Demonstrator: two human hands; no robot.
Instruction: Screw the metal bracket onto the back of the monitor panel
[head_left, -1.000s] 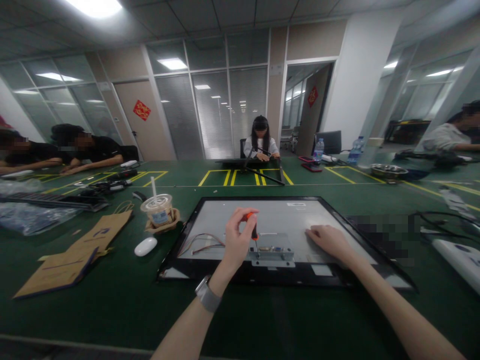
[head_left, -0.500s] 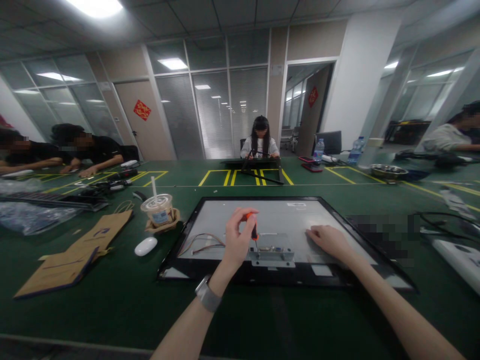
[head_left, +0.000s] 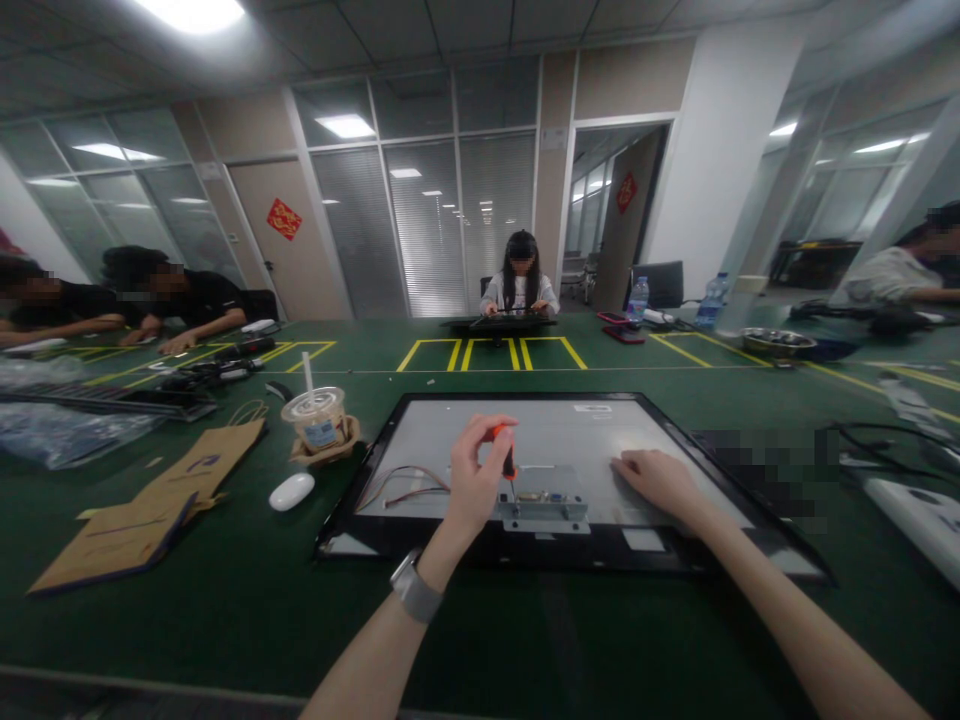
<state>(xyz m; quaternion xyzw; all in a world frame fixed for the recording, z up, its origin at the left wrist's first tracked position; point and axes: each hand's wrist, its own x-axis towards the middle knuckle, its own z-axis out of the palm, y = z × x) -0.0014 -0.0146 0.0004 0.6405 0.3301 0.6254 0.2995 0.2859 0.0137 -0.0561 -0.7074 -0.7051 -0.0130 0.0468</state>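
A monitor panel [head_left: 585, 425] lies back side up on the green table in front of me, grey metal inside a black frame. My left hand [head_left: 474, 482] is closed around an orange-handled screwdriver [head_left: 507, 455], held upright with its tip on a small metal port bracket [head_left: 545, 505] near the panel's front edge. My right hand [head_left: 658, 480] rests flat, palm down, on the panel to the right of the bracket, fingers stretched out. Thin coloured wires [head_left: 405, 483] run across the panel left of my left hand.
To the left stand a plastic cup with a straw [head_left: 318, 418], a white mouse [head_left: 291, 491] and brown paper bags [head_left: 154, 495]. Cables and a white device [head_left: 915, 510] lie at right. Other people sit at the far side and along both ends of the table.
My hands and the screwdriver hold almost the same place. The person at the far side has moved the dark stand-like part that lay across the yellow markings.
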